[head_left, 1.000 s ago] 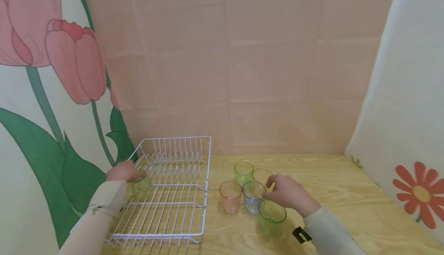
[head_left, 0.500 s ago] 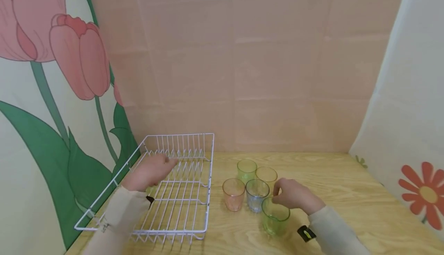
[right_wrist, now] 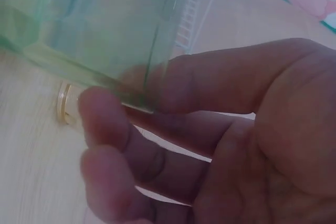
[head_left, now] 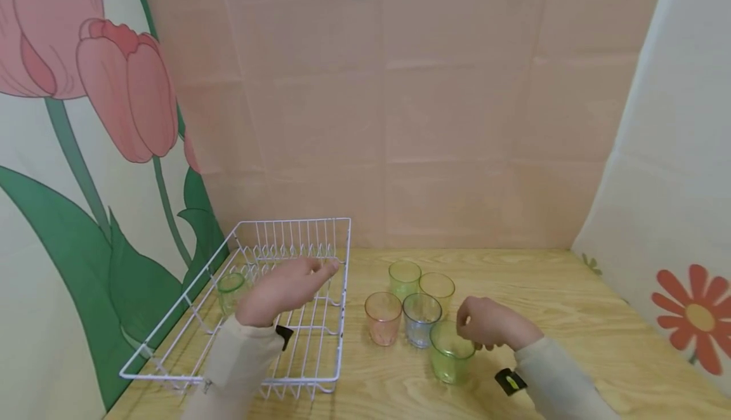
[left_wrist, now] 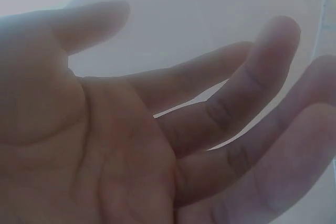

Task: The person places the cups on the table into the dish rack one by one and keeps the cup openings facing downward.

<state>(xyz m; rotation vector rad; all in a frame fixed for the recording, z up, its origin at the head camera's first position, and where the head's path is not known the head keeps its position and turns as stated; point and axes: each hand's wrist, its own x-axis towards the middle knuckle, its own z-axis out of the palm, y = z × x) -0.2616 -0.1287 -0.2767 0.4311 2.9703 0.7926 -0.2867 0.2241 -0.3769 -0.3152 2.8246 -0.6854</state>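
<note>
My left hand (head_left: pixel 285 290) is over the white wire dish rack (head_left: pixel 341 318), and its fingers are loosely bent around nothing in the left wrist view. Behind it, a green glass (head_left: pixel 231 293) stands inside the rack at the left side. My right hand (head_left: pixel 493 325) pinches the rim of another green glass (head_left: pixel 451 363), the nearest of the group on the table. Thumb and forefinger meet over that rim in the right wrist view, with the other fingers (right_wrist: pixel 105 177) curled outside the glass.
Beside the held glass stand a blue glass (head_left: pixel 421 321), a pink glass (head_left: pixel 382 325), a yellow glass (head_left: pixel 442 287) and a further green glass (head_left: pixel 404 280), close together. The wooden table (head_left: pixel 542 293) meets a pink backdrop (head_left: pixel 457 122) behind and printed sheets at both sides.
My left hand has let go of the green glass in the rack and moved right. My right hand has closed from hovering by the glasses to pinching the front green glass's rim.
</note>
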